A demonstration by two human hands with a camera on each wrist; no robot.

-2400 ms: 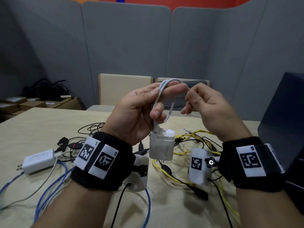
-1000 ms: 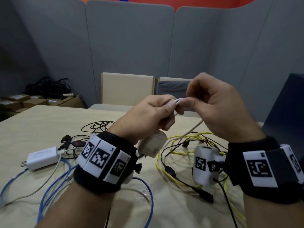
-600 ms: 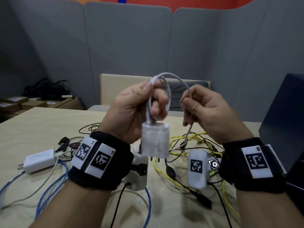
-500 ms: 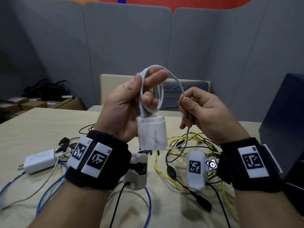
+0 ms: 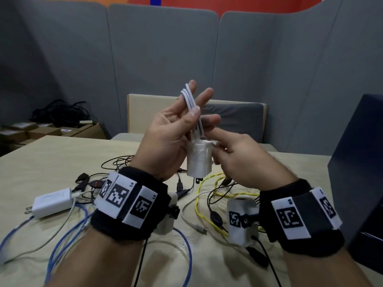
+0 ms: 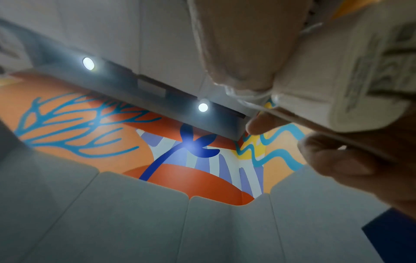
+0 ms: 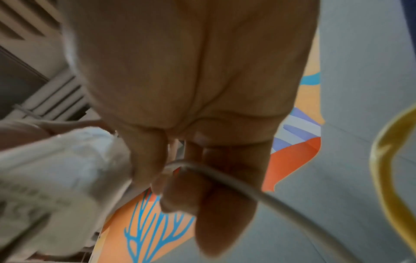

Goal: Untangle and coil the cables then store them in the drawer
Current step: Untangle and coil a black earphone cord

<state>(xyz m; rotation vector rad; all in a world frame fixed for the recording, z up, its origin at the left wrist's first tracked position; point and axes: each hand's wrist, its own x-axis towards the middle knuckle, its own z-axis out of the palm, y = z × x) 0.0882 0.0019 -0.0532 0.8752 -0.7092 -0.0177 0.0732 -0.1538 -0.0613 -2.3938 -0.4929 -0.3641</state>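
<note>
Head view: left hand point(image 5: 170, 137) is raised above the table point(image 5: 41, 162), palm toward the camera, holding folded loops of the white cable point(image 5: 189, 98). Thumb point(image 5: 191, 118) presses the strands against the extended fingers; loop tops stick out just past the index fingertip. Index and middle are nearly straight, so the hold is a thumb pinch, not a full fist.

The white charger point(image 5: 200, 160) hangs from the lower end of those strands, against the heel of the left palm, clear of the table.

Right hand point(image 5: 244, 160) is just beside the charger, fingers curled. Right wrist view: thumb and fingers pinch the cable's free run point(image 7: 225, 178) right next to the charger body point(image 7: 56, 178). That run trails off down and away from the hand.

Left wrist view: charger point(image 6: 337, 71) fills the top right, one cable strand runs across right-hand fingertips point(image 6: 337, 160) below it.

On the table, under and around the hands:
- second white charger point(image 5: 53, 203) with its cable, to the left
- blue cables point(image 5: 64, 237), near left
- yellow cable point(image 5: 207, 195), loose, centre-right
- black cables point(image 5: 118, 162), behind the left wrist

A dark cabinet point(image 5: 360, 172) stands at the right edge; no drawer can be made out on it.
</note>
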